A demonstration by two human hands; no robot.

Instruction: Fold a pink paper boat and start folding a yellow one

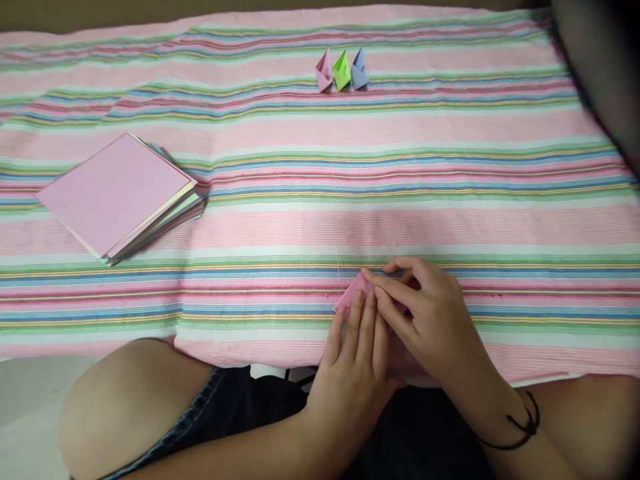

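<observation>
A small folded pink paper [354,291] lies on the striped cloth [450,200] near its front edge. My left hand [355,360] rests flat on the paper's lower part, fingers stretched out together. My right hand [430,320] comes in from the right and presses its fingertips on the paper's upper fold, thumb and forefinger pinched at the edge. Much of the paper is hidden under both hands. A black cord circles my right wrist.
A stack of coloured square paper sheets [120,197], pink on top, lies at the left. Three small folded paper pieces, pink [324,71], green [341,70] and blue [359,69], stand in a row at the far middle. My knees sit below the cloth's front edge.
</observation>
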